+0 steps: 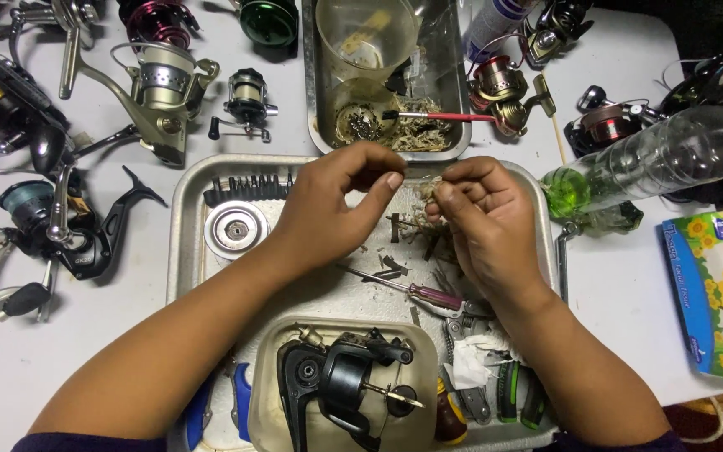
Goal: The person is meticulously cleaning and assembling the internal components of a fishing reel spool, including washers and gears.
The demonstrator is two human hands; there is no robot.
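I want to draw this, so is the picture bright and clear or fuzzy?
Head view: bright and even over the metal tray; soft glare on its rim; left hand and right hand look slightly soft; the right corners fall dark.

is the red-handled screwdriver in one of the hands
No, the red-handled screwdriver lies on the metal tray below the left hand and right hand, touched by neither.

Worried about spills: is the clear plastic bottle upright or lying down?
Lying down: the clear bottle rests on its side on the table.
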